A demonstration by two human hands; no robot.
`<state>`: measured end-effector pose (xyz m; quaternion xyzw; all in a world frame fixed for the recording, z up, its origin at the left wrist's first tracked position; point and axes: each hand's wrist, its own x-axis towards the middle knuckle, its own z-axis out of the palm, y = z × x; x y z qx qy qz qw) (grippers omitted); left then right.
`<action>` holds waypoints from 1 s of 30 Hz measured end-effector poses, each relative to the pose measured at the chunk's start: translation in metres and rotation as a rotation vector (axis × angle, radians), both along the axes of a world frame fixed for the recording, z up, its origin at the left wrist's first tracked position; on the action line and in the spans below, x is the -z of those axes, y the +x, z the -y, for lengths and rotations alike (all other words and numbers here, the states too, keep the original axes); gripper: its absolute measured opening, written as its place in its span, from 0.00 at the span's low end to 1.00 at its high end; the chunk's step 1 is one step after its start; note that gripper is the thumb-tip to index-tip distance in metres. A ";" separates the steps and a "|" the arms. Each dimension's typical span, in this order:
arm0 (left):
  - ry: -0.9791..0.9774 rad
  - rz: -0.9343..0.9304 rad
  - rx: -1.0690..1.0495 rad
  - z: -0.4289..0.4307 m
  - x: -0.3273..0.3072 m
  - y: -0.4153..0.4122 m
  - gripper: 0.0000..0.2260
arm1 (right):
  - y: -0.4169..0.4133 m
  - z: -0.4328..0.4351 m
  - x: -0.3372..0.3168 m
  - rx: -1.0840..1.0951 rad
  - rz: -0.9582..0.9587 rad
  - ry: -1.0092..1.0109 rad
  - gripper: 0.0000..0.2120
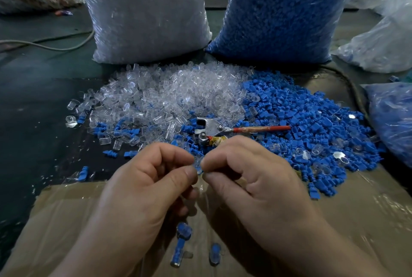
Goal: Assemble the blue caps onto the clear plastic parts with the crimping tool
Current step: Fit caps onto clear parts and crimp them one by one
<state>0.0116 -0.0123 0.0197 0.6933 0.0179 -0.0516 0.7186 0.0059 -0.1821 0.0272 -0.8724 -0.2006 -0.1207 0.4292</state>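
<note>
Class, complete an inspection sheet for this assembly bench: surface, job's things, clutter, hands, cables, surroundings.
Surface: cardboard sheet under clear film, on a dark table.
Job's things: clear parts pile beside blue caps pile; crimping tool lying between them, unheld; blue-filled clear pieces on the cardboard near the wrists.
Clutter: stray parts scattered left of the piles.
Hands: left hand and right hand both pinch one small piece.
Cables: grey cable far left; dark cable right.
Surroundings: clear-parts bag and blue-caps bag standing behind.
</note>
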 end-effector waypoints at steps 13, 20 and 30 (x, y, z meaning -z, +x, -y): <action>0.066 0.063 -0.021 0.001 0.000 -0.004 0.09 | -0.002 0.001 0.000 0.005 0.202 -0.154 0.10; 0.074 0.092 -0.003 -0.001 0.000 -0.005 0.12 | -0.002 -0.001 0.002 -0.041 0.208 -0.148 0.08; 0.052 0.040 0.067 -0.004 0.001 -0.002 0.13 | -0.001 -0.001 0.000 -0.056 0.145 -0.242 0.09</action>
